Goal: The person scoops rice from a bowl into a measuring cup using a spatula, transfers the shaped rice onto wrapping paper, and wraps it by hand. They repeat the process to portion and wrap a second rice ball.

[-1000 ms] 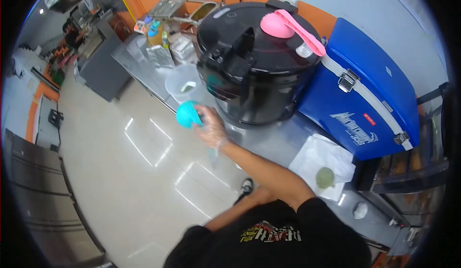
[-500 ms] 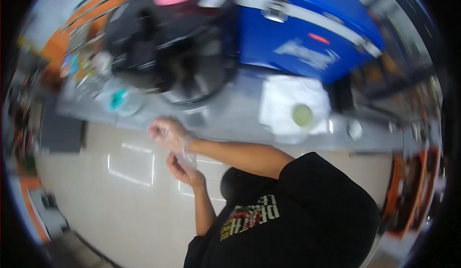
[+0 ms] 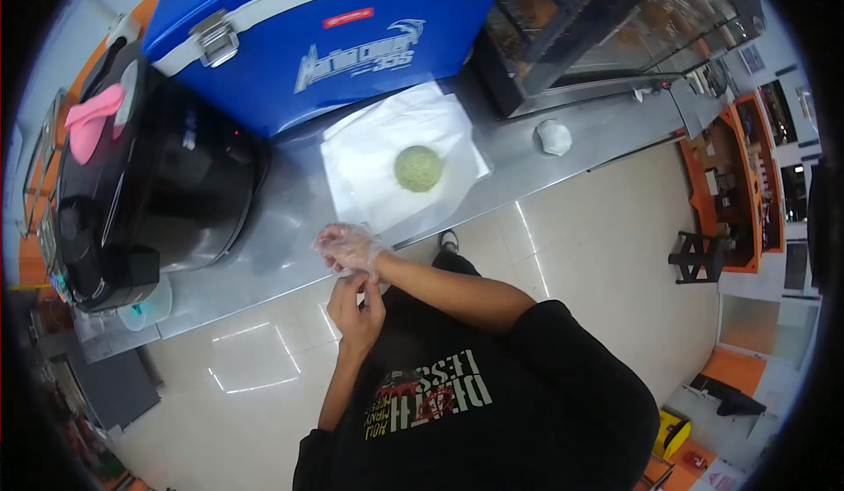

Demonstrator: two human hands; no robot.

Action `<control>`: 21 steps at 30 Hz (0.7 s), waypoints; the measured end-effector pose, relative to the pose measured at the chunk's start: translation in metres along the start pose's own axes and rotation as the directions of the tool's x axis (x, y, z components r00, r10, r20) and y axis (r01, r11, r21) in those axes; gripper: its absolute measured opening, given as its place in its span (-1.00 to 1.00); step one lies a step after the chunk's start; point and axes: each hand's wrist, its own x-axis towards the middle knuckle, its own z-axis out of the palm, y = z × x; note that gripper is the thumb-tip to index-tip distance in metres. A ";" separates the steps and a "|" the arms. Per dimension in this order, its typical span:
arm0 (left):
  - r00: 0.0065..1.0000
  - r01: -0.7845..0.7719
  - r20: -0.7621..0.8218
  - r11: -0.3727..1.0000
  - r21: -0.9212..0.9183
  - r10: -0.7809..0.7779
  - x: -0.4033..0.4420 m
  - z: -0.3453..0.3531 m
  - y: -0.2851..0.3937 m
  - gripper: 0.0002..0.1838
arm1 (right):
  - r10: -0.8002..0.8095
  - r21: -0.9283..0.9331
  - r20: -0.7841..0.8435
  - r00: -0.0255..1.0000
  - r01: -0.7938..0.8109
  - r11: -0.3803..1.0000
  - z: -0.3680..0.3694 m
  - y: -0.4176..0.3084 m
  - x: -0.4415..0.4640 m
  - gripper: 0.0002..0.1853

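My right hand (image 3: 348,247) wears a clear plastic glove and hovers at the front edge of the steel counter (image 3: 290,218). Its fingers are curled in, with nothing visible in them. Just below, my bare left hand (image 3: 358,313) pinches the cuff of the plastic glove (image 3: 373,261) at the right wrist. Beyond the hands, white paper sheets (image 3: 356,161) lie on the counter. On them sits a round, flat-looking green thing (image 3: 418,169) with a speckled surface; I cannot tell its kind.
A blue cooler box (image 3: 369,78) stands behind the paper. To the left is a large black cooker (image 3: 189,166) with a pink scoop (image 3: 92,122) on top. A glass display case (image 3: 615,25) and a small white crumpled item (image 3: 554,137) are at the right. A black stool (image 3: 699,256) stands farther right.
My view has swung to the right, so the cooker now sits at the left and the paper nearer the middle. My left fingers have come up onto the glove's cuff.
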 end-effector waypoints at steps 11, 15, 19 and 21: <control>0.920 -0.136 0.370 0.991 -0.013 0.131 -0.007 0.087 0.037 -0.59 | -0.616 -0.932 0.350 0.705 0.326 -0.156 -0.184 -0.029 -0.086 -0.42; 0.907 -0.207 0.421 0.894 0.398 0.022 0.016 0.108 -0.004 -0.36 | -0.368 -0.953 0.249 0.896 0.161 -0.255 -0.241 -0.049 -0.120 -0.33; 0.851 -0.223 0.522 0.858 0.462 -0.060 0.038 0.103 -0.020 -0.31 | -0.378 -0.909 0.353 0.856 0.217 -0.357 -0.291 -0.025 -0.108 -0.60; 0.809 -0.196 0.582 0.894 0.403 -0.084 0.042 0.100 -0.025 -0.31 | -0.252 -0.904 0.367 0.895 0.279 -0.324 -0.293 -0.044 -0.109 -0.69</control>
